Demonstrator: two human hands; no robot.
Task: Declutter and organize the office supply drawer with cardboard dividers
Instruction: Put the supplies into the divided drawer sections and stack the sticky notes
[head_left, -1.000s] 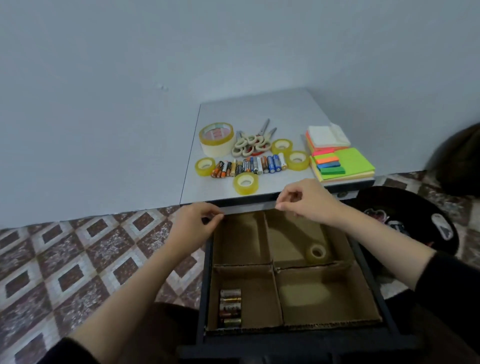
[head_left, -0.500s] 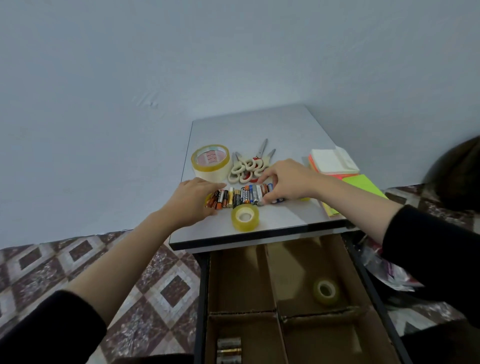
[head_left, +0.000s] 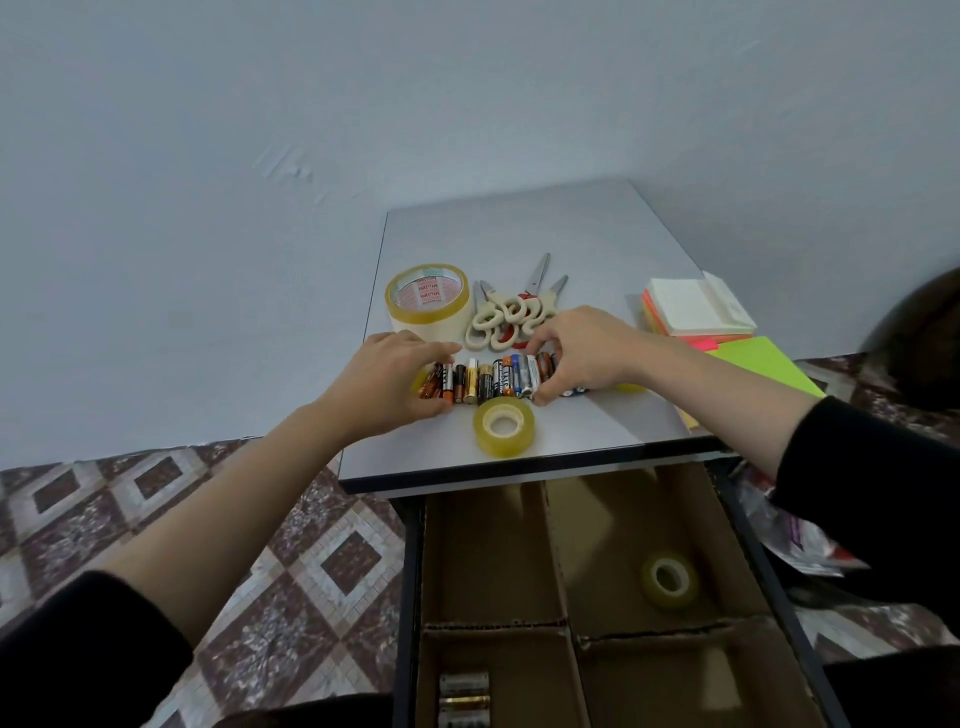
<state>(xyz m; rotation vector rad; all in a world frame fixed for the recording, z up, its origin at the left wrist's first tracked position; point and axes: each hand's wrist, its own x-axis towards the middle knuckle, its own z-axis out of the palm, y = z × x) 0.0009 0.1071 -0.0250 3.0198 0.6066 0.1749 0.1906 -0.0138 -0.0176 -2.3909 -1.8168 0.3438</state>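
A row of assorted batteries (head_left: 493, 382) lies on the grey desk top (head_left: 545, 228). My left hand (head_left: 387, 376) grips the row's left end, fingers over the top and thumb below. My right hand (head_left: 584, 353) grips the right end the same way. Below the desk, the black drawer (head_left: 408, 571) stands pulled out, split into compartments by cardboard dividers (head_left: 558, 545). A small tape roll (head_left: 668, 579) lies in the back right compartment. Three batteries (head_left: 464, 699) lie in the front left one.
Another small tape roll (head_left: 504, 427) sits just in front of the battery row. A large tape roll (head_left: 427, 301) and cream-handled scissors (head_left: 511, 319) lie behind it. Sticky note pads (head_left: 696, 312) and a green pad (head_left: 758, 366) fill the desk's right side. Patterned floor tiles (head_left: 291, 587) lie left.
Both hands left the drawer's back edge and rose to the desk top. They have since closed in on the two ends of the battery row.
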